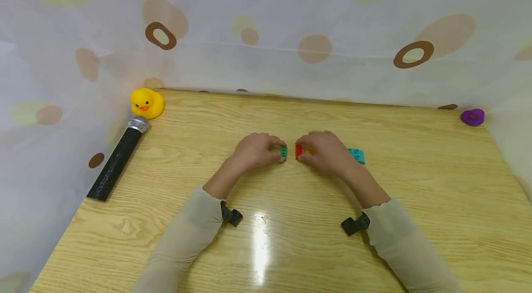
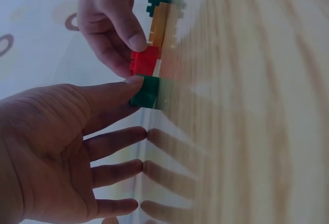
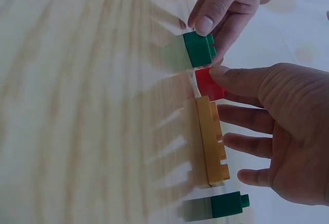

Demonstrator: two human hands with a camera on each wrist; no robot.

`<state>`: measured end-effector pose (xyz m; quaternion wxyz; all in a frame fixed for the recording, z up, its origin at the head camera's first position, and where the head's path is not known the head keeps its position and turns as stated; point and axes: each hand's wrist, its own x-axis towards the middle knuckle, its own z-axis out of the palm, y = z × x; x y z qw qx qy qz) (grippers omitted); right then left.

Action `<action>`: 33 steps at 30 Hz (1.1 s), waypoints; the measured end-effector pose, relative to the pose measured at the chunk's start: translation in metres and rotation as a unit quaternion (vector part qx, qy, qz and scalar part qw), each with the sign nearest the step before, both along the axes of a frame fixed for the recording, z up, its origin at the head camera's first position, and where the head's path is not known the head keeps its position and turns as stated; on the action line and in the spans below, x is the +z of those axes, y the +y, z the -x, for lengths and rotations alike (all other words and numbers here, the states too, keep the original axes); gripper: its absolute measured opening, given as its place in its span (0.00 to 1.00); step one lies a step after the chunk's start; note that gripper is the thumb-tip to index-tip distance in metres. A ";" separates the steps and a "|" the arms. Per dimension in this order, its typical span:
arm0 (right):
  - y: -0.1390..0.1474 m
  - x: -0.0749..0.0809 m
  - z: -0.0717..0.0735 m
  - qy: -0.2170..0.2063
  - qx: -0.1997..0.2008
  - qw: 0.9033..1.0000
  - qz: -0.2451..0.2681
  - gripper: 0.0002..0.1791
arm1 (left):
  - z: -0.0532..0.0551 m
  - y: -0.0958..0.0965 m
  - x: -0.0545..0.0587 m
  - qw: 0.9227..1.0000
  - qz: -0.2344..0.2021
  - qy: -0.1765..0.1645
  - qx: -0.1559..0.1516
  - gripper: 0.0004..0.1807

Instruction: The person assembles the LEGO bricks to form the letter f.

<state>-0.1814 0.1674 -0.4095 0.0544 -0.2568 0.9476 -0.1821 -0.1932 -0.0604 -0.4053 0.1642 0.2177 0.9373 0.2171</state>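
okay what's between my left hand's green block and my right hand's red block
In the head view, only bare table separates the green block and red block.

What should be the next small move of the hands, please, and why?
Probably ease the green brick toward the red brick: the left hand pinches the green one, the right hand the red, and a small gap separates them.
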 end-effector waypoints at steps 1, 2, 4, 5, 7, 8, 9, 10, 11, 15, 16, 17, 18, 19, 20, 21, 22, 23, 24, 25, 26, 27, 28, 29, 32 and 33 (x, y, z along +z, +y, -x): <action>0.000 0.000 0.000 -0.001 -0.003 1.000 0.004 0.19 | 0.000 0.000 0.000 1.000 0.002 -0.001 0.001 0.21; 0.000 0.001 0.000 -0.004 -0.007 1.000 0.010 0.19 | -0.001 0.000 0.000 1.000 0.004 0.000 0.002 0.21; 0.001 0.002 0.001 -0.005 -0.012 1.000 0.022 0.18 | -0.002 0.001 0.001 1.000 0.005 0.002 0.003 0.21; 0.002 0.003 0.001 -0.005 -0.014 0.999 0.028 0.18 | -0.002 0.002 0.001 1.000 0.005 0.004 0.003 0.21; 0.002 0.004 0.001 -0.003 -0.016 0.999 0.038 0.16 | -0.002 0.003 0.001 1.000 0.005 0.009 0.005 0.20; 0.002 0.005 0.001 -0.003 -0.017 0.999 0.042 0.16 | -0.003 0.003 0.001 1.000 0.006 0.012 0.004 0.20; 0.002 0.006 0.000 -0.002 -0.017 0.999 0.044 0.16 | -0.003 0.004 0.001 1.000 0.005 0.014 0.004 0.20; 0.002 0.007 0.000 -0.001 -0.017 0.999 0.047 0.16 | -0.004 0.004 0.001 1.000 0.006 0.016 0.003 0.20; 0.002 0.008 -0.001 -0.002 -0.018 0.999 0.049 0.16 | -0.004 0.005 0.001 1.000 0.007 0.017 0.002 0.20; 0.000 0.014 -0.003 -0.007 -0.016 0.998 0.056 0.15 | -0.005 0.007 0.002 1.000 0.013 0.024 -0.003 0.20; 0.000 0.015 -0.003 -0.007 -0.014 0.998 0.057 0.15 | -0.005 0.007 0.002 1.000 0.014 0.027 -0.004 0.20; -0.001 0.017 -0.004 -0.010 -0.014 0.998 0.058 0.15 | -0.005 0.007 0.002 0.999 0.015 0.030 -0.005 0.20; -0.002 0.018 -0.005 -0.014 -0.015 0.998 0.060 0.16 | -0.006 0.008 0.002 0.999 0.016 0.032 -0.006 0.21; -0.003 0.019 -0.005 -0.017 -0.015 0.998 0.060 0.17 | -0.005 0.008 0.001 0.999 0.016 0.035 -0.007 0.21; -0.004 0.019 -0.005 -0.022 -0.015 0.998 0.061 0.18 | -0.005 0.008 0.001 0.999 0.017 0.038 -0.009 0.21; -0.005 0.020 -0.005 -0.028 -0.016 0.997 0.063 0.19 | -0.005 0.008 0.001 0.999 0.018 0.040 -0.010 0.21; -0.006 0.020 -0.005 -0.034 -0.018 0.997 0.065 0.19 | -0.005 0.008 0.000 0.999 0.018 0.042 -0.011 0.21; -0.007 0.020 -0.005 -0.040 -0.020 0.997 0.067 0.19 | -0.005 0.009 0.000 0.999 0.020 0.043 -0.012 0.21; -0.008 0.020 -0.006 -0.045 -0.022 0.996 0.068 0.20 | -0.005 0.009 -0.001 0.999 0.021 0.044 -0.012 0.21; -0.009 0.020 -0.006 -0.048 -0.023 0.996 0.070 0.20 | -0.005 0.009 -0.001 0.999 0.023 0.046 -0.011 0.22; -0.010 0.020 -0.006 -0.052 -0.024 0.996 0.071 0.20 | -0.005 0.009 -0.001 0.999 0.024 0.046 -0.009 0.22; -0.011 0.019 -0.006 -0.054 -0.024 0.996 0.072 0.20 | -0.005 0.010 -0.002 0.998 0.027 0.047 -0.009 0.22; -0.012 0.019 -0.007 -0.055 -0.026 0.996 0.071 0.21 | -0.004 0.010 -0.002 0.998 0.030 0.048 -0.008 0.22; -0.013 0.018 -0.007 -0.056 -0.027 0.996 0.071 0.22 | -0.004 0.010 -0.002 0.998 0.034 0.048 -0.008 0.23; -0.016 0.015 -0.008 -0.057 -0.030 0.995 0.070 0.23 | -0.005 0.010 -0.002 0.998 0.040 0.046 -0.005 0.24; -0.017 0.014 -0.008 -0.056 -0.031 0.995 0.070 0.23 | -0.005 0.009 -0.003 0.998 0.041 0.044 -0.003 0.24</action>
